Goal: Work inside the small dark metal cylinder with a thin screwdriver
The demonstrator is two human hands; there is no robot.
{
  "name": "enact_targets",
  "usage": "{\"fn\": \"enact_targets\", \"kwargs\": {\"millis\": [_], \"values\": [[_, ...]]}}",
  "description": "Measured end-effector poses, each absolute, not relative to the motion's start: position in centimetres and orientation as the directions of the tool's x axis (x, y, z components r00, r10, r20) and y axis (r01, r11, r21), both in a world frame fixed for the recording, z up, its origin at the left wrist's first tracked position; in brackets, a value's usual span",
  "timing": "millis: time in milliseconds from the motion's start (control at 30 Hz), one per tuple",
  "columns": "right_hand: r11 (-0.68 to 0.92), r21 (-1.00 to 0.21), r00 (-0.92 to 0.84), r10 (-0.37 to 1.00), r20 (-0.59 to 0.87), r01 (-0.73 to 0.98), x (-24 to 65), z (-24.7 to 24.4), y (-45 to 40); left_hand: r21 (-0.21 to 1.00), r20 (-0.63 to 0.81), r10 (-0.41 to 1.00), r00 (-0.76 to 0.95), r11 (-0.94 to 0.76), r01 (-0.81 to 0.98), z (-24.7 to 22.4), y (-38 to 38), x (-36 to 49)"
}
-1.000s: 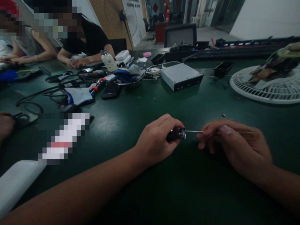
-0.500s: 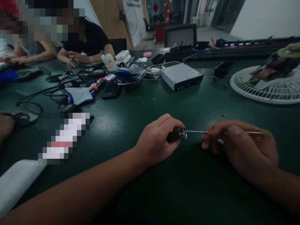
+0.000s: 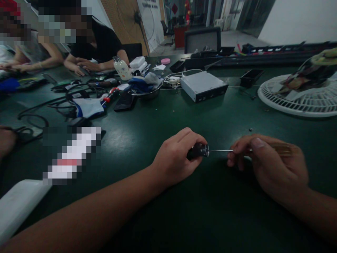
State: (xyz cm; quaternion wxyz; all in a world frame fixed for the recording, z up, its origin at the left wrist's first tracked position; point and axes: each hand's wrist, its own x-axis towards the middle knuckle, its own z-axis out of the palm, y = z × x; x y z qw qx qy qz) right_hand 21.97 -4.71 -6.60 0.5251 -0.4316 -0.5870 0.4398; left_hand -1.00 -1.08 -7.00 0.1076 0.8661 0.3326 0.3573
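Note:
My left hand (image 3: 176, 156) is closed around a dark cylindrical piece (image 3: 199, 150) with a shiny, ring-like end facing right. Most of that piece is hidden by my fingers. In my right hand (image 3: 271, 161) lies a screwdriver (image 3: 285, 149) with a translucent amber handle. Its thin metal shaft points left, and the tip is at the shiny end of the dark piece; whether it goes inside I cannot tell. A small metal nut-like part (image 3: 251, 129) lies on the dark green table (image 3: 147, 130) beyond my right hand.
Ahead stands a silver disc-drive box (image 3: 204, 84). A white fan grille (image 3: 297, 102) lies at the right. A metal bowl (image 3: 150, 93) with blue cloth, a red-black screwdriver (image 3: 112, 94) and cables (image 3: 47, 105) are at the left. Other people sit at the far left.
The screwdriver in my right hand has turned and shifted slightly, its tip now lower against the dark piece's end. My left hand stays nearly where it was.

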Motion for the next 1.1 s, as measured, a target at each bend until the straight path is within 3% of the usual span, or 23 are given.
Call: {"fn": "enact_targets", "kwargs": {"millis": [100, 300, 467, 700, 900, 1100], "values": [[0.245, -0.969, -0.048, 0.969, 0.243, 0.028, 21.7, -6.3, -4.7, 0.427, 0.540, 0.659, 0.524, -0.751, 0.504, -7.0, -1.1, -1.1], [0.258, -0.966, -0.201, 0.946, 0.253, -0.002, 22.3, -6.3, -4.6, 0.431, 0.532, 0.658, 0.534, -0.752, 0.498, -7.0, -1.0, -0.9], [0.238, -0.969, -0.059, 0.970, 0.235, 0.066, 22.2, -6.6, -4.6, 0.430, 0.528, 0.656, 0.539, -0.754, 0.497, -7.2, -1.1, -0.9], [0.244, -0.970, -0.174, 0.956, 0.238, 0.011, 22.6, -6.9, -4.6, 0.418, 0.536, 0.653, 0.536, -0.756, 0.504, -7.3, -1.0, -0.6], [0.240, -0.969, -0.054, 0.970, 0.237, 0.064, 22.4, -6.8, -4.5, 0.412, 0.521, 0.658, 0.544, -0.752, 0.514, -7.3, -1.0, -0.6], [0.238, -0.969, -0.198, 0.955, 0.221, 0.070, 22.8, -6.6, -4.6, 0.431, 0.520, 0.666, 0.535, -0.745, 0.510, -7.1, -1.0, -0.4]]}}
